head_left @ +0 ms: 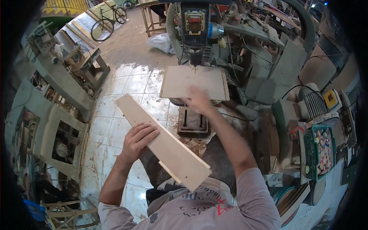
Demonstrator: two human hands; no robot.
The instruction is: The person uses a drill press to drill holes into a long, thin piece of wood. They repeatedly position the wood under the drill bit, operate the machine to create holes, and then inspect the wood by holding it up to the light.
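My left hand (137, 141) grips a long pale wooden board (161, 140) near its middle; the board runs slantwise from upper left to lower right in front of my chest. My right hand (197, 100) is blurred and reaches over the front edge of a flat wooden panel (191, 81) that lies on the table of a drill press (195, 23). The drill bit (195, 68) hangs just above the panel's far edge. Whether the right hand holds anything cannot be told.
Sawdust lies around the drill press base (191, 124) on a tiled floor (132, 82). Machines and benches (57, 84) stand at the left, a motor (314, 103) and a green crate of small parts (320, 151) at the right. A bicycle (107, 21) leans far back.
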